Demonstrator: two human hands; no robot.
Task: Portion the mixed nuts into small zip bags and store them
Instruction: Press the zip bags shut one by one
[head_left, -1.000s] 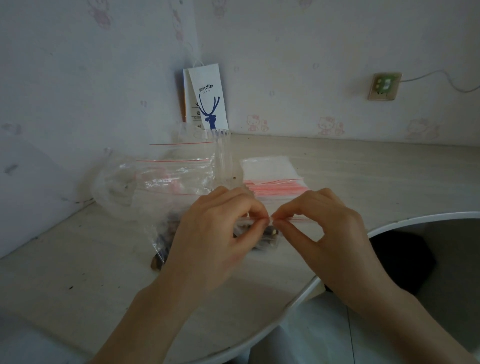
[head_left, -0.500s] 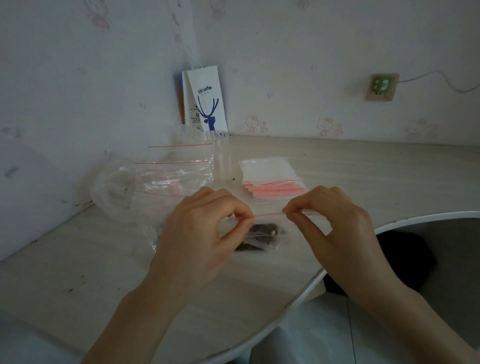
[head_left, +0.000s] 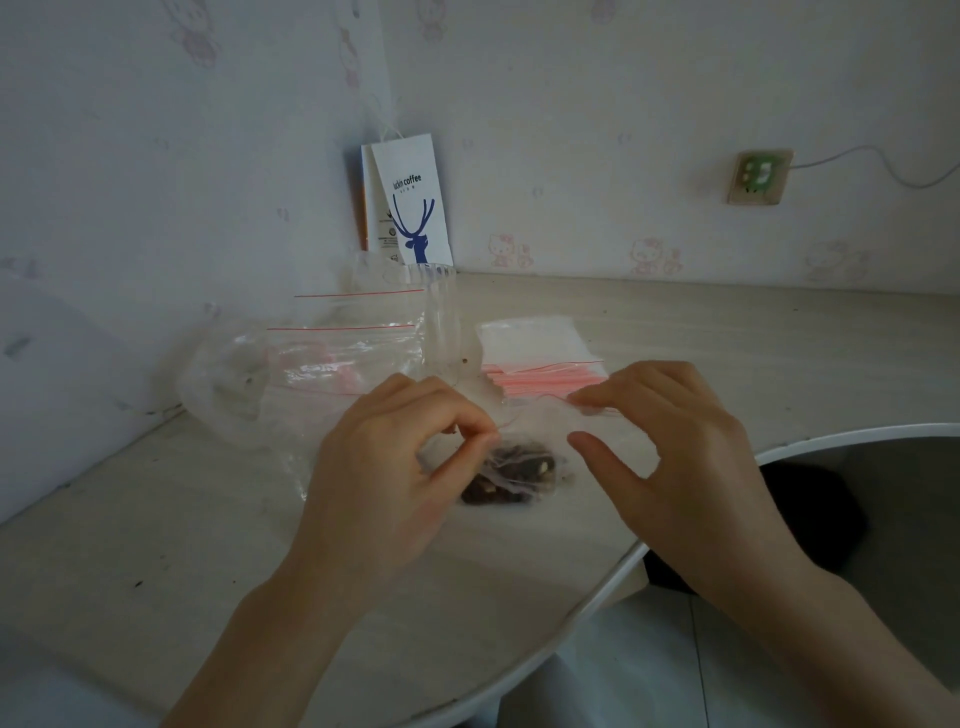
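Farthest left of the small zip bag (head_left: 537, 439), a crumpled clear plastic bag (head_left: 223, 384) lies on the pale desk (head_left: 156, 545), close to the wall. Between it and the small bag, and a little behind, a couple of larger zip bags (head_left: 353, 332) with red seal lines lean in a loose pile.

The left hand (head_left: 395, 467) comes in next. Its thumb and forefinger are pinched together on the left end of the small bag's red seal strip, and the other fingers curl in behind.

The small zip bag itself rests on the desk between the two hands, near the curved white edge. The mixed nuts (head_left: 506, 475) sit dark in its bottom, and the film above them is blurred (so I can't say whether the seal is closed).

Behind the small bag, in the wall corner, a white paper bag (head_left: 410, 202) with a blue deer stands upright. Just behind and to the right of the small bag lies a flat stack of empty zip bags (head_left: 540, 353), pink along the near edge.

The right hand (head_left: 685, 447) is at the small bag's right end. Its fingertips (head_left: 582, 400) touch the top edge and the thumb is spread well apart below them, so nothing is clasped.

Far right of the small bag, up on the wall, is a socket (head_left: 761, 176) with a cable trailing off.
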